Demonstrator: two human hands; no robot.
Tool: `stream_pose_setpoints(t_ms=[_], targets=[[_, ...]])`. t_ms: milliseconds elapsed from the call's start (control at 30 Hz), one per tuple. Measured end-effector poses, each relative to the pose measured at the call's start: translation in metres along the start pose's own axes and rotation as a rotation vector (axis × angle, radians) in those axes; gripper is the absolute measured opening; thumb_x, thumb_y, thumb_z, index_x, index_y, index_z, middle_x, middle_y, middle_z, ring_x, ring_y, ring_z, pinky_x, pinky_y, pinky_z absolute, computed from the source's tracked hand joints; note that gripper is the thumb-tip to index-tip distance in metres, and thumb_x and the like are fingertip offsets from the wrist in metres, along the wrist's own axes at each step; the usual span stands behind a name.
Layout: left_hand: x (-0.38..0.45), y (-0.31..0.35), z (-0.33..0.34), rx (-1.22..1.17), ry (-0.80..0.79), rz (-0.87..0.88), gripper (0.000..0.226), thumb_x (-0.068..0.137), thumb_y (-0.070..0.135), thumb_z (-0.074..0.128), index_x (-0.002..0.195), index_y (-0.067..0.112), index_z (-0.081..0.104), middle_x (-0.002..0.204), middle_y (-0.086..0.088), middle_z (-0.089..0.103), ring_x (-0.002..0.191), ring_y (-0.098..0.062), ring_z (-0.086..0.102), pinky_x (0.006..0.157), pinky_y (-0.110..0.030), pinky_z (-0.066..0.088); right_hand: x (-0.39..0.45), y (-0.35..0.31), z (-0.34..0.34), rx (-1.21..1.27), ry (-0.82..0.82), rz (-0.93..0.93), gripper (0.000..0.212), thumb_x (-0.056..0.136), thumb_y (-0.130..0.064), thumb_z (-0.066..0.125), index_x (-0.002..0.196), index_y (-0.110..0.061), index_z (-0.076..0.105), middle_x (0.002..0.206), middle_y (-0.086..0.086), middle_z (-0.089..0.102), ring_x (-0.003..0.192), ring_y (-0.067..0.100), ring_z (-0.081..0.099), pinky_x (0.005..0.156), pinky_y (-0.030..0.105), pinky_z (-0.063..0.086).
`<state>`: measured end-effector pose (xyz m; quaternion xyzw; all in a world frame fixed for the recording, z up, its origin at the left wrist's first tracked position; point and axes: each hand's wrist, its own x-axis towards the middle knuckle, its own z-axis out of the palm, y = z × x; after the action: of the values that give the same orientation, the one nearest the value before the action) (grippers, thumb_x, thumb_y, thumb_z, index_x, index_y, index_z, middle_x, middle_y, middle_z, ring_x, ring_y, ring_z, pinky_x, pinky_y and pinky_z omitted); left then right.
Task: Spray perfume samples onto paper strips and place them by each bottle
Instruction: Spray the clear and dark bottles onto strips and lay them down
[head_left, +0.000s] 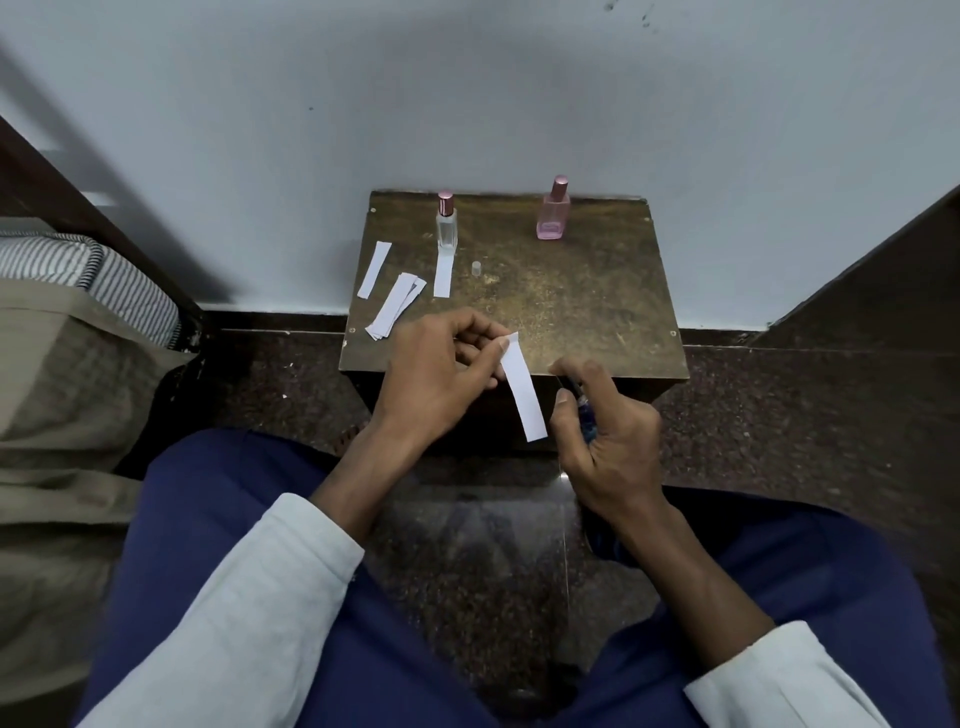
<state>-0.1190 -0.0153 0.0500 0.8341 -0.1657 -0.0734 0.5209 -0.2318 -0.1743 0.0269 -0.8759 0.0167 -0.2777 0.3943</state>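
My left hand (436, 371) pinches the top end of a white paper strip (524, 395) that hangs down over the table's front edge. My right hand (608, 436) is closed around a small dark blue spray bottle (584, 410), index finger on top, right beside the strip. A clear bottle (447, 226) with a pink cap stands at the back left of the small brown table (582, 301), with a strip (444, 273) lying in front of it. A pink bottle (553, 210) stands at the back, right of centre.
One loose strip (374, 270) and a small pile of strips (396, 306) lie at the table's left. A small clear cap (476, 268) stands near the middle. Wall behind the table, bedding (78, 322) at left, dark cabinet side (883, 280) at right.
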Motion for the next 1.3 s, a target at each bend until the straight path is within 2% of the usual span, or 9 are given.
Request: stream_pose_setpoints(t_ms=[300, 500, 667, 767, 867, 933, 1033, 1167, 1300], targets=[[-0.0037, 0.0026, -0.0006, 0.023, -0.002, 0.064, 0.010, 0.098, 0.021, 0.079, 0.104, 0.013, 0.080, 0.083, 0.005, 0.077, 0.070, -0.006, 0.078, 0.066, -0.029, 0.067, 0.0003, -0.0006, 0.0004, -0.005, 0.052, -0.042, 0.017, 0.100, -0.010, 0.055, 0.114, -0.012, 0.064, 0.068, 0.002, 0.061, 0.052, 0.012, 0.053, 0.050, 0.023, 0.042], [-0.0043, 0.0038, -0.0021, 0.033, 0.008, 0.083, 0.011, 0.098, 0.021, 0.078, 0.105, 0.012, 0.080, 0.084, 0.005, 0.077, 0.070, -0.005, 0.077, 0.065, -0.029, 0.067, 0.0020, -0.0026, 0.0009, -0.031, 0.058, -0.052, 0.017, 0.099, -0.008, 0.056, 0.110, -0.004, 0.068, 0.069, 0.001, 0.061, 0.056, 0.013, 0.053, 0.053, 0.014, 0.039], [-0.0050, 0.0044, -0.0017, 0.042, 0.009, 0.091, 0.012, 0.098, 0.022, 0.079, 0.105, 0.013, 0.080, 0.083, 0.006, 0.077, 0.070, -0.004, 0.077, 0.066, -0.029, 0.067, 0.0041, -0.0008, 0.0020, -0.030, 0.088, -0.061, 0.015, 0.100, -0.008, 0.056, 0.111, -0.013, 0.063, 0.065, -0.001, 0.058, 0.055, 0.012, 0.051, 0.053, 0.009, 0.036], [-0.0052, 0.0042, -0.0015, 0.042, 0.016, 0.094, 0.011, 0.097, 0.022, 0.079, 0.104, 0.013, 0.080, 0.081, 0.007, 0.077, 0.069, -0.004, 0.077, 0.065, -0.030, 0.067, 0.0041, 0.0005, 0.0021, -0.037, 0.104, -0.060, 0.014, 0.100, -0.008, 0.057, 0.112, -0.012, 0.063, 0.067, -0.002, 0.059, 0.053, 0.007, 0.049, 0.055, 0.006, 0.034], [-0.0057, 0.0038, -0.0023, 0.041, 0.017, 0.097, 0.012, 0.097, 0.023, 0.080, 0.104, 0.013, 0.080, 0.082, 0.007, 0.077, 0.069, -0.005, 0.077, 0.065, -0.032, 0.067, 0.0039, 0.0008, 0.0024, -0.037, 0.125, -0.070, 0.018, 0.101, -0.007, 0.056, 0.116, -0.015, 0.060, 0.073, -0.004, 0.061, 0.055, -0.009, 0.047, 0.058, 0.003, 0.034], [-0.0057, 0.0038, -0.0028, 0.041, 0.017, 0.096, 0.013, 0.096, 0.024, 0.080, 0.104, 0.014, 0.080, 0.082, 0.007, 0.077, 0.069, -0.005, 0.077, 0.066, -0.032, 0.067, 0.0032, 0.0014, 0.0029, -0.032, 0.123, -0.081, 0.020, 0.101, -0.008, 0.056, 0.119, -0.016, 0.058, 0.076, -0.003, 0.063, 0.057, -0.012, 0.047, 0.059, 0.003, 0.035], [-0.0056, 0.0034, -0.0018, 0.038, 0.006, 0.086, 0.012, 0.096, 0.024, 0.080, 0.104, 0.015, 0.080, 0.081, 0.007, 0.077, 0.069, -0.007, 0.078, 0.066, -0.033, 0.068, 0.0027, 0.0018, 0.0032, -0.028, 0.119, -0.069, 0.020, 0.102, -0.010, 0.055, 0.121, -0.017, 0.057, 0.073, -0.003, 0.062, 0.055, -0.010, 0.047, 0.057, 0.004, 0.035], [-0.0067, 0.0042, 0.0001, 0.044, -0.020, 0.091, 0.011, 0.097, 0.023, 0.080, 0.104, 0.015, 0.079, 0.081, 0.006, 0.077, 0.069, -0.006, 0.077, 0.066, -0.030, 0.067, 0.0042, -0.0005, 0.0032, -0.034, 0.111, -0.073, 0.021, 0.101, -0.007, 0.056, 0.119, -0.016, 0.058, 0.073, 0.002, 0.064, 0.054, 0.005, 0.050, 0.056, 0.005, 0.035], [-0.0079, 0.0068, 0.0009, 0.046, -0.028, 0.093, 0.010, 0.097, 0.021, 0.079, 0.104, 0.014, 0.079, 0.080, 0.005, 0.078, 0.069, -0.005, 0.077, 0.066, -0.027, 0.066, 0.0050, -0.0006, 0.0023, -0.069, 0.119, -0.052, 0.018, 0.099, -0.005, 0.057, 0.116, -0.004, 0.065, 0.071, -0.013, 0.051, 0.054, -0.013, 0.047, 0.058, 0.001, 0.032]])
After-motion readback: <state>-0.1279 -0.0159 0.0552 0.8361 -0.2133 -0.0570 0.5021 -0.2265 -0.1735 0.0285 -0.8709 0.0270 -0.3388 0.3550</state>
